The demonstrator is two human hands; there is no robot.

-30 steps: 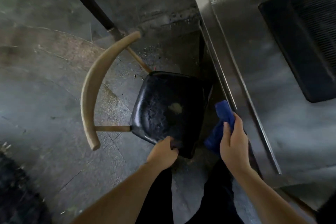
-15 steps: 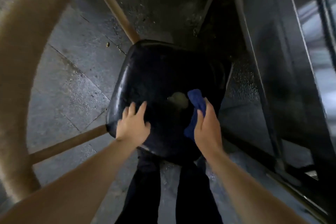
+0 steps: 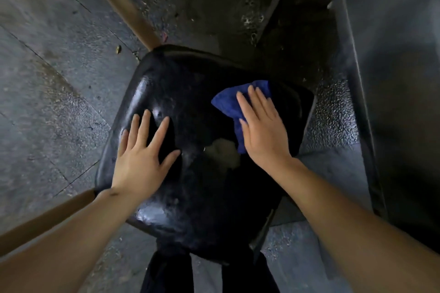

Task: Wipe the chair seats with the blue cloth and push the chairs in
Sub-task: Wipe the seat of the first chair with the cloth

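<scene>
A glossy black chair seat (image 3: pixel 197 188) fills the middle of the head view. It has a pale worn patch (image 3: pixel 223 153) near its centre. My left hand (image 3: pixel 142 154) lies flat on the seat's left side with fingers spread. My right hand (image 3: pixel 262 126) presses the crumpled blue cloth (image 3: pixel 229 102) onto the seat's far right part with straight fingers. Part of the cloth is hidden under that palm.
Two tan wooden struts of the chair (image 3: pixel 123 2) run from the seat's left corners toward the backrest. A dark metal table frame (image 3: pixel 352 78) stands along the right. Wet grey floor tiles (image 3: pixel 47 90) surround the chair. My dark trouser legs (image 3: pixel 166 273) show below the seat.
The view has dropped close over the seat. My left hand moved from the seat's front edge to lie flat on top. My right hand brought the cloth from beside the chair onto the seat.
</scene>
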